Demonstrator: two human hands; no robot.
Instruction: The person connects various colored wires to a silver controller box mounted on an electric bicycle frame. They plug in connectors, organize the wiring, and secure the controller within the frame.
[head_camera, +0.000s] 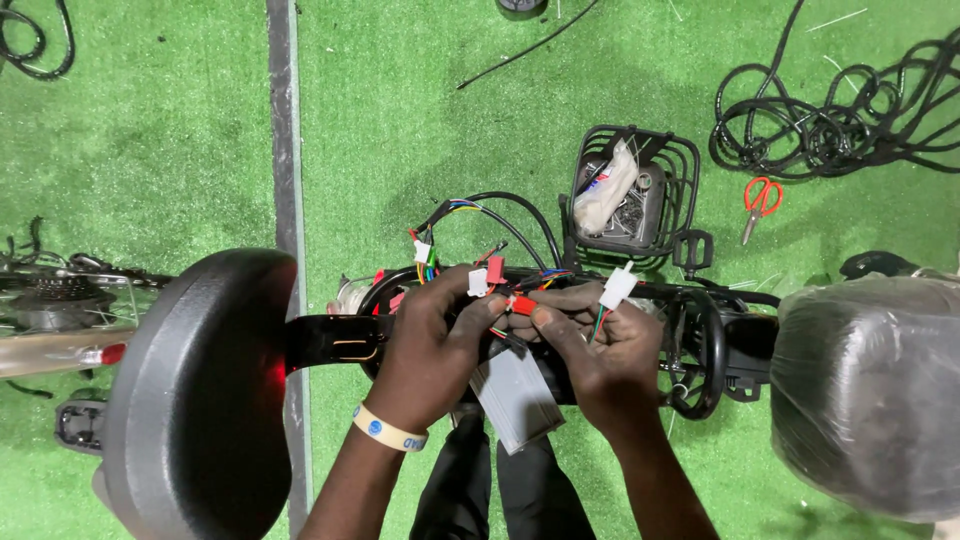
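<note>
Red plastic connector sits pinched between my left hand and right hand, just above the grey metal controller box.

Head view, straight down, close

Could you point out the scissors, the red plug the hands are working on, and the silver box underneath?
scissors (760, 204): head view, on the orange handles.
red plug (521, 304): head view, on its body between the fingertips.
silver box (517, 397): head view, on its flat ribbed face below the hands.
</note>
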